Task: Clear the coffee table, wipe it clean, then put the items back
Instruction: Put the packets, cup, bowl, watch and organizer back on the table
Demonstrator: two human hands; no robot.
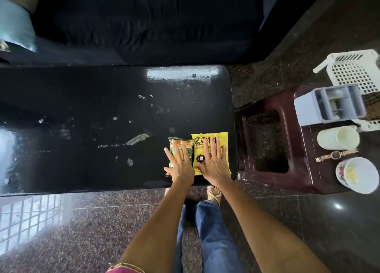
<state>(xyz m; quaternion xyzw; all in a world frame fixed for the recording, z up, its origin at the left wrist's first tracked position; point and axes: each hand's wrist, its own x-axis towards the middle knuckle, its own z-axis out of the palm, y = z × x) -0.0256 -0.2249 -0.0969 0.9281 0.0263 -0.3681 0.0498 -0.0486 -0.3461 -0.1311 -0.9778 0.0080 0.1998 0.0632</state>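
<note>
A glossy black rectangular coffee table (82, 128) with rounded corners, its top scattered with pale crumbs and smears (136, 139). Near its right front corner lie two flat snack packets side by side, touching: a smaller green foil packet (190, 150) on the left and a yellow foil packet (200, 159) on the right.

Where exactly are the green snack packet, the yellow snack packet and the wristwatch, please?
green snack packet (190, 148): head view, bare upper right part.
yellow snack packet (200, 158): head view, black price badge.
wristwatch (335, 154): head view, its dial.
</note>
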